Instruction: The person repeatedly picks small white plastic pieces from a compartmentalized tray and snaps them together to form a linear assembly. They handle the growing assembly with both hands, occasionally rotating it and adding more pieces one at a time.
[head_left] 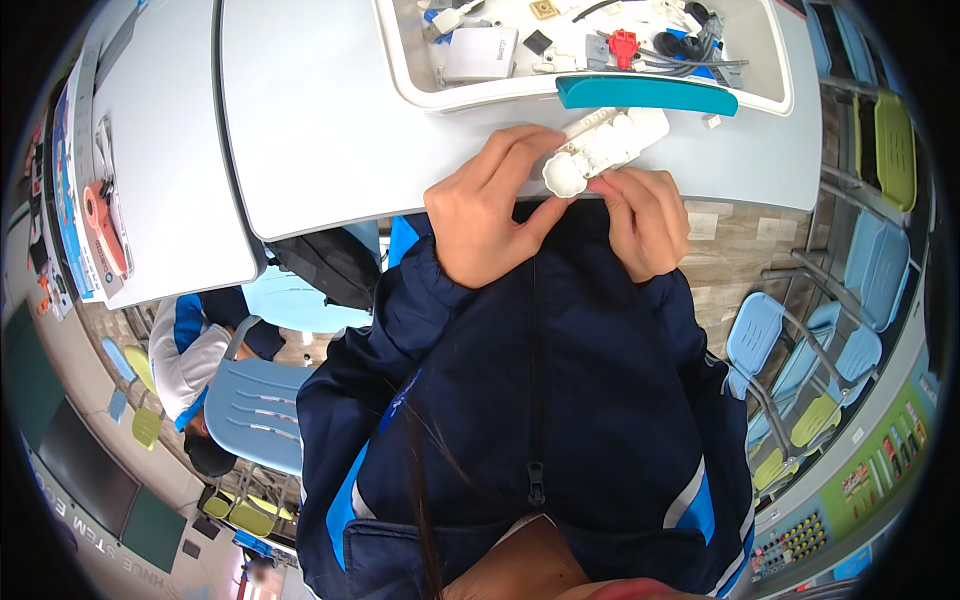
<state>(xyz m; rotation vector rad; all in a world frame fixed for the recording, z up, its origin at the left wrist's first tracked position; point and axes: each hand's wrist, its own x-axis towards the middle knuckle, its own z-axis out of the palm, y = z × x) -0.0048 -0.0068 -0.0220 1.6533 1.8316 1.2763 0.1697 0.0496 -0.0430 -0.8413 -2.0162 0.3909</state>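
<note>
A long white plastic part (610, 143) with round, scalloped cups along it lies at a slant over the table's front edge. My left hand (490, 205) is closed about its near left end, thumb below and fingers above. At the underside of the same part, my right hand (645, 218) pinches with thumb and fingertips; whether a smaller piece sits between them is hidden. A small white piece (713, 122) lies on the table just right of the part's far end.
Beyond my hands stands a white bin (430, 98) with a teal handle (645, 95), holding cables, a white box (480, 54) and a red connector (623, 48). Far left on the table is a pink tool (105, 225). A person sits behind a blue chair (255, 410).
</note>
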